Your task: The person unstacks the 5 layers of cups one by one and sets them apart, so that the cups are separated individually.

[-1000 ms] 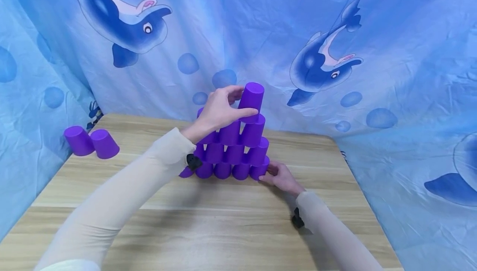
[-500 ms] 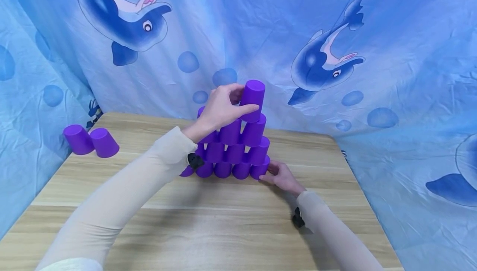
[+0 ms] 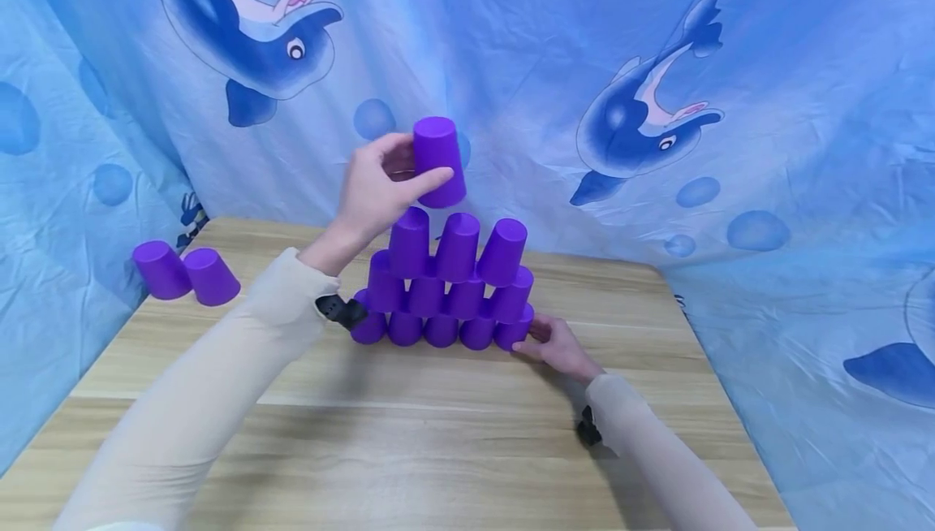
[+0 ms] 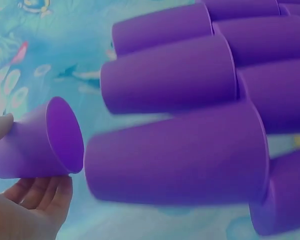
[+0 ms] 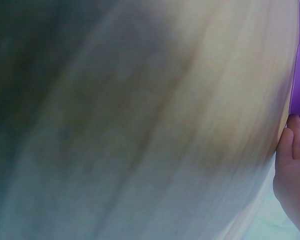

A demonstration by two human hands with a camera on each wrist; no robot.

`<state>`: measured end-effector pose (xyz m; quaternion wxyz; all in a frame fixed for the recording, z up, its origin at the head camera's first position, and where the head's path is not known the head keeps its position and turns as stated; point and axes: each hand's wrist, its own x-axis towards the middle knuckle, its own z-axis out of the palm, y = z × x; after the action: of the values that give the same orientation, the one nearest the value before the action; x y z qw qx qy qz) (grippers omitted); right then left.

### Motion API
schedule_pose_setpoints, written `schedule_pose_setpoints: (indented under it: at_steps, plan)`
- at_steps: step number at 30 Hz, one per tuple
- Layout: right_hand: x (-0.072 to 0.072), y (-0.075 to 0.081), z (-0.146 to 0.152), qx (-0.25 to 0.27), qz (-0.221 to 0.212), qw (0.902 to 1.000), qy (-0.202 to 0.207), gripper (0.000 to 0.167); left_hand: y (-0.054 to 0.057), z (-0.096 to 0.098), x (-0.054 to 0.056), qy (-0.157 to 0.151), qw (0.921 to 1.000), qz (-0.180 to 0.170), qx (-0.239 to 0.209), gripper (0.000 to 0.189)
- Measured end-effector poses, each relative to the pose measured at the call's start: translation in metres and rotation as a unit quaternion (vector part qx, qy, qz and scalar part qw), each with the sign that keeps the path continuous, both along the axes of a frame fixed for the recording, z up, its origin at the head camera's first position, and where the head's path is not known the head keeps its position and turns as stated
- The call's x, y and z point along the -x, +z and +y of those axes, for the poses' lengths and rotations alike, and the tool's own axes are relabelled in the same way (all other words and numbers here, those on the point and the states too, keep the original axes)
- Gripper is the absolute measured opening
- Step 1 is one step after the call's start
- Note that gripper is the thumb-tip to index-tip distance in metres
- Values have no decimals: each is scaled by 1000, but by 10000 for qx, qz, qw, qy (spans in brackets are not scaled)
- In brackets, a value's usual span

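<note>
My left hand grips an upside-down purple cup, thumb in front and fingers behind, above the cup pyramid. In the left wrist view, the open mouth of that held cup faces the stacked cups. The pyramid is built of upside-down purple cups in three rows, with three cups across its top row. At its lower right corner, my right hand rests against the end cup of the bottom row. Fingers of that hand lie beside purple cups at the right wrist view's edge.
Two more purple cups, an outer one and an inner one, lean together at the table's left edge. The wooden table extends in front of the pyramid. A blue dolphin-printed cloth hangs behind and at both sides.
My left hand has carried the held cup up and left, from over the right end of the top row to above its left half. My right hand stays at the bottom corner.
</note>
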<state>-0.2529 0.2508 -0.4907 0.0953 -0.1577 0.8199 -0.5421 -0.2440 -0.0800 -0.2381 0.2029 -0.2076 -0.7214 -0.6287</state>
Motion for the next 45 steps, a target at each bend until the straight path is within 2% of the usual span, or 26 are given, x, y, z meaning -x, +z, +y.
schedule_pose_setpoints:
  at_steps: [3, 6, 12, 15, 20, 29, 36, 41, 45]
  plan:
    - [0, 0, 1, 15, 12, 10000, -4, 51, 6, -11, -9, 267, 9996, 4, -74, 44]
    - [0, 1, 1, 12, 10, 10000, 19, 50, 4, -23, -11, 549, 9984, -51, -89, 43]
    - [0, 1, 1, -39, -73, 10000, 4, 49, -16, -50, -6, 1025, 9944, -228, -121, 43]
    - [1, 0, 2, -23, -78, 10000, 28, 50, -32, -62, 1, 1217, 9920, -341, -41, 46]
    - [1, -1, 1, -104, -57, 9999, -39, 51, -69, -83, 17, 1380, 9886, -605, 53, 50]
    - [1, -2, 0, -105, -76, 9999, -83, 51, -109, -105, 11, 1461, 9818, -1178, 297, 60]
    - [-1, 2, -1, -137, -218, 9996, -94, 53, -141, -124, 3, 1753, 9669, -1659, 824, 72]
    - [-8, 16, -5, 48, -252, 9996, 94, 51, -161, -138, -1, 1862, 9603, -1859, 931, 74]
    - [-10, 23, -6, 7, -272, 9995, 150, 52, -177, -151, -1, 2003, 9515, -2052, 1114, 75]
